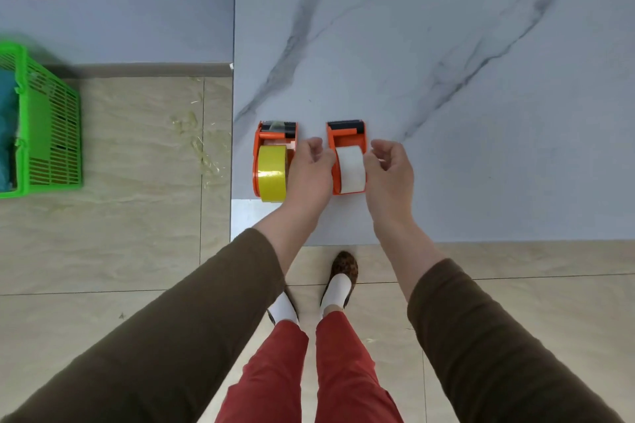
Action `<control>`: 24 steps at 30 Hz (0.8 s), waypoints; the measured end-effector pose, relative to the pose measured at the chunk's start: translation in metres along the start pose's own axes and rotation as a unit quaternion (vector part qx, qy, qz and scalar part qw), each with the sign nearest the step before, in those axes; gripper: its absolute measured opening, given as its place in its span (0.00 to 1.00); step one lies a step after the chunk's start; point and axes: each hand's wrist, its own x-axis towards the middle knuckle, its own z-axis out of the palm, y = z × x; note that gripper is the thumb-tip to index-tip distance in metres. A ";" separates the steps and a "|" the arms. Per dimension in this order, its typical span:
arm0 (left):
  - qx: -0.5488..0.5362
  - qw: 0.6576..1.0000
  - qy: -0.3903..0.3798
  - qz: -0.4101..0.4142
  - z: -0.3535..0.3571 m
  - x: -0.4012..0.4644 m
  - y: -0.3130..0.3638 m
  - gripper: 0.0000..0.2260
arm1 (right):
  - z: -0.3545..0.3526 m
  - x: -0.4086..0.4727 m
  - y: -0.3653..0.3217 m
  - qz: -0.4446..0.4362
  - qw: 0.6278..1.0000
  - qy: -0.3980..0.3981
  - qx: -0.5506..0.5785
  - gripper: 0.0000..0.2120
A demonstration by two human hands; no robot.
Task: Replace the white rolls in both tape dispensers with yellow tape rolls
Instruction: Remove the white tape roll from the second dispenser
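Two orange tape dispensers stand side by side near the front left corner of the marble table (446,79). The left dispenser (257,154) holds a yellow tape roll (272,173). The right dispenser (345,134) holds a white roll (350,168). My left hand (311,172) rests between the two dispensers, fingers curled against the left side of the right one. My right hand (390,170) is at that dispenser's right side, fingertips touching the white roll's edge. Both hands flank the right dispenser.
A green plastic basket (51,127) with blue contents sits on the floor at the left. Scraps of tape litter the floor tiles (196,144) beside the table. My feet stand just below the table's front edge.
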 end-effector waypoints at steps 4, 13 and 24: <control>0.003 0.991 -0.044 -0.123 0.013 0.009 -0.010 0.19 | -0.007 0.008 0.018 0.074 0.994 -0.077 -0.025 0.11; -0.056 0.989 -0.099 -0.094 0.015 0.011 -0.015 0.10 | -0.010 0.008 0.028 0.030 0.995 -0.083 -0.042 0.05; -0.079 0.988 -0.096 -0.087 0.012 0.011 -0.020 0.11 | -0.025 0.009 0.029 0.007 0.998 -0.043 -0.039 0.04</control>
